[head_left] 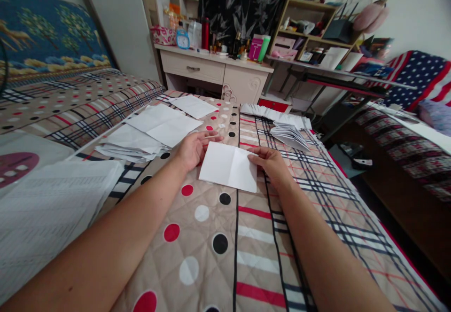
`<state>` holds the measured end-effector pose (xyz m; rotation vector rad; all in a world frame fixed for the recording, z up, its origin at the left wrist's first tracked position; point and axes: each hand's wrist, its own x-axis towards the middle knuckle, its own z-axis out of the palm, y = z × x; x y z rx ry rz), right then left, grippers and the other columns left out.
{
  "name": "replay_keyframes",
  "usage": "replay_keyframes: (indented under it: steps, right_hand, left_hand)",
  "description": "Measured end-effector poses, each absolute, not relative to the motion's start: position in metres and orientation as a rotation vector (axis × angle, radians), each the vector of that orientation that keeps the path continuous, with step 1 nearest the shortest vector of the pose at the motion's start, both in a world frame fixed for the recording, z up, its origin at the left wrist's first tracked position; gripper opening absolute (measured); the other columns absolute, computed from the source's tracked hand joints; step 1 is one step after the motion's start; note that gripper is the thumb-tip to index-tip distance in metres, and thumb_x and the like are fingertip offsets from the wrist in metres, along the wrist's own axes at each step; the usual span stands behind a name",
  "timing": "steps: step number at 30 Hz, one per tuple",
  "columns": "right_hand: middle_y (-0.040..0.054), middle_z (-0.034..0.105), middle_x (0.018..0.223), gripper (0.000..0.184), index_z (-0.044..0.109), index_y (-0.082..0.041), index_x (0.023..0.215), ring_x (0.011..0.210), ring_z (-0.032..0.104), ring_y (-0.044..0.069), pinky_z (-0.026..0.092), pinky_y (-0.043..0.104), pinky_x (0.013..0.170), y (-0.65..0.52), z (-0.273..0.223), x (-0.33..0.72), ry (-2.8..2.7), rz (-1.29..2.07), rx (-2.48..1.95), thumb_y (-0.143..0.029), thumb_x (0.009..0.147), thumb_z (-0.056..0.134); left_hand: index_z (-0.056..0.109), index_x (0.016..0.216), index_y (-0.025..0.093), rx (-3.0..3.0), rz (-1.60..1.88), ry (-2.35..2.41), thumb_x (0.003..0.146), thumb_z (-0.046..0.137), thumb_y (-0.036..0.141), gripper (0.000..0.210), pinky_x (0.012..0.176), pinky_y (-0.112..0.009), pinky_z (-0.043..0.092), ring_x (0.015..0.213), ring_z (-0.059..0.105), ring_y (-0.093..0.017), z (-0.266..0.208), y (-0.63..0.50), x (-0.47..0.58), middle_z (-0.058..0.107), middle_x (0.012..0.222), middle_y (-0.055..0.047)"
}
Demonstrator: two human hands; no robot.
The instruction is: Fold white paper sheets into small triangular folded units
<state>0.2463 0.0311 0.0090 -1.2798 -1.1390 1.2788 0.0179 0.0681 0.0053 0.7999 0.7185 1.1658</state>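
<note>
A white sheet of paper (225, 167) with a crease down its middle lies in front of me on the patterned bedspread (200, 255). My right hand (270, 162) pinches its right edge, thumb on top. At the upper left corner is my left hand (195, 150), its fingers apart and loosely curled beside the paper. Left of that hand, loose white sheets (162, 126) overlap in a spread pile. To the right sits a stack of folded papers (291, 136), and behind it runs a long row of folded papers (275, 114).
Printed sheets (59, 208) lie at the near left. A cream dresser (207, 72) bearing bottles and a blue clock (182, 38) stands beyond the bed. At the right are a shelf unit (310, 35) and a narrow table (338, 74).
</note>
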Motion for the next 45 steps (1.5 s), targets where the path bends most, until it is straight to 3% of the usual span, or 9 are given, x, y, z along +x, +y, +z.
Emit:
replay_keyframes:
  steps: [2, 7, 14, 18, 23, 28, 33, 37, 45]
  right_hand:
    - [-0.0005, 0.07, 0.065, 0.031, 0.074, -0.017, 0.083, 0.049, 0.055, 0.01, 0.041, 0.02, 0.044, 0.03, 0.01, 0.245, -1.182, 1.265, -1.292, -0.03, 0.055, 0.081]
    - [0.0001, 0.072, 0.07, 0.031, 0.075, -0.018, 0.084, 0.052, 0.058, 0.011, 0.043, 0.022, 0.047, 0.029, 0.011, 0.244, -1.201, 1.328, -1.269, -0.032, 0.058, 0.082]
    - [0.0007, 0.075, 0.084, 0.038, 0.072, -0.02, 0.089, 0.067, 0.067, 0.014, 0.053, 0.026, 0.063, 0.029, 0.01, 0.247, -1.155, 1.549, -1.166, -0.025, 0.054, 0.087]
    - [-0.0035, 0.067, 0.066, 0.023, 0.065, -0.02, 0.067, 0.058, 0.059, 0.012, 0.048, 0.026, 0.059, 0.031, 0.015, 0.242, -1.158, 1.208, -1.088, -0.021, 0.055, 0.084]
    - [0.0026, 0.069, 0.085, 0.01, 0.063, -0.023, 0.066, 0.089, 0.064, 0.021, 0.05, 0.036, 0.085, 0.027, 0.031, 0.236, -1.334, 0.527, -0.955, -0.016, 0.071, 0.068]
    - [0.0023, 0.07, 0.092, 0.026, 0.064, -0.024, 0.066, 0.097, 0.061, 0.023, 0.043, 0.043, 0.097, 0.025, 0.027, 0.24, -1.67, 0.121, -0.997, -0.001, 0.07, 0.054]
    - [0.003, 0.071, 0.082, 0.033, 0.066, -0.022, 0.063, 0.086, 0.062, 0.021, 0.048, 0.036, 0.083, 0.038, -0.001, 0.253, -2.151, 0.272, -0.949, 0.007, 0.06, 0.05]
    - [0.0045, 0.071, 0.089, 0.03, 0.07, -0.021, 0.072, 0.087, 0.065, 0.02, 0.05, 0.034, 0.083, 0.043, -0.013, 0.259, -2.075, 0.418, -1.025, 0.003, 0.065, 0.055]
    - [0.0032, 0.077, 0.09, 0.029, 0.076, -0.026, 0.074, 0.088, 0.068, 0.021, 0.05, 0.039, 0.089, 0.04, -0.002, 0.259, -2.128, 0.469, -0.988, -0.002, 0.07, 0.06]
  left_hand:
    - [0.067, 0.098, 0.013, 0.89, 1.088, 0.744, 0.068, 0.073, 0.042, 0.042, 0.065, -0.031, 0.052, 0.079, 0.068, -0.022, 0.006, 0.066, 0.018, 0.072, 0.096, -0.012]
    - [0.065, 0.11, 0.017, 1.206, 0.959, 0.872, 0.059, 0.086, 0.031, 0.057, 0.059, -0.024, 0.046, 0.066, 0.062, -0.014, -0.001, 0.064, 0.02, 0.071, 0.09, -0.005]
    - [0.069, 0.102, 0.016, 1.167, 1.156, 0.868, 0.061, 0.083, 0.033, 0.047, 0.057, -0.023, 0.044, 0.067, 0.06, -0.013, -0.008, 0.067, 0.021, 0.068, 0.084, -0.002]
    - [0.072, 0.095, 0.017, 1.256, 1.308, 0.914, 0.063, 0.081, 0.029, 0.035, 0.06, -0.024, 0.046, 0.069, 0.061, -0.014, 0.002, 0.067, 0.025, 0.069, 0.084, -0.002]
    - [0.074, 0.081, 0.016, 1.738, 1.558, 0.984, 0.07, 0.071, 0.014, 0.011, 0.08, -0.031, 0.049, 0.084, 0.064, -0.018, 0.037, 0.059, 0.028, 0.072, 0.084, -0.003]
    - [0.074, 0.072, 0.022, 2.212, 1.555, 1.036, 0.069, 0.053, -0.003, 0.033, 0.093, -0.038, 0.046, 0.094, 0.06, -0.021, 0.035, 0.061, 0.021, 0.07, 0.081, -0.002]
    - [0.073, 0.064, 0.022, 2.48, 1.034, 1.109, 0.059, 0.047, -0.008, 0.04, 0.094, -0.042, 0.043, 0.086, 0.062, -0.021, -0.008, 0.078, 0.008, 0.072, 0.08, -0.001]
    - [0.075, 0.071, 0.02, 2.387, 1.088, 1.172, 0.064, 0.043, -0.005, 0.041, 0.079, -0.032, 0.05, 0.077, 0.064, -0.018, -0.022, 0.083, 0.006, 0.072, 0.079, -0.003]
    - [0.078, 0.085, 0.023, 2.426, 1.037, 0.942, 0.065, 0.047, -0.006, 0.047, 0.094, -0.04, 0.051, 0.095, 0.068, -0.02, -0.024, 0.079, 0.016, 0.076, 0.098, -0.004]
